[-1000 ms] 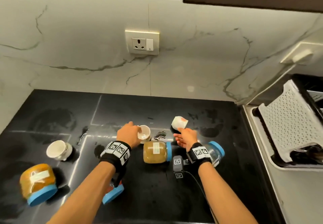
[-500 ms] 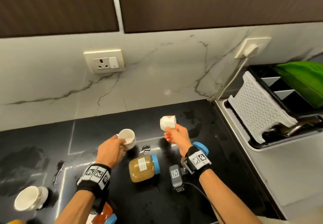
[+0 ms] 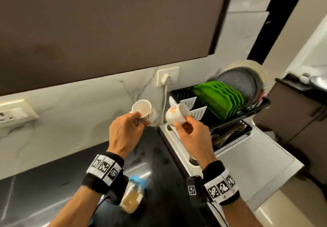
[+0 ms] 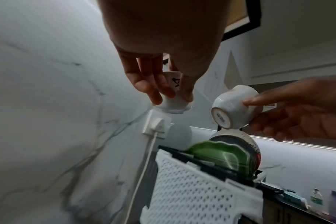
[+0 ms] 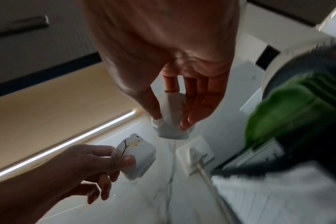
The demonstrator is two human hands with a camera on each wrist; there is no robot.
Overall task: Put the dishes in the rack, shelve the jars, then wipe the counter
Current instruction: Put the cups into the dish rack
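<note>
Both cups have left the table since a second ago: left hand [image 3: 126, 134] grips one cup [image 3: 142, 109], right hand [image 3: 192, 134] the other cup [image 3: 177, 114], just beside the rack [image 3: 254, 110], ready for racking.

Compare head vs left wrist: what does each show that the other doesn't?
Head only: the black counter with a blue-lidded jar lying near the left wrist, and the open mouth of the left hand's cup.
Left wrist only: the stamped base of the right hand's cup and bottles on a far counter.
Both: left hand and right hand each holding a white cup in the air, the dish rack holding green plates, and the wall plug.
</note>
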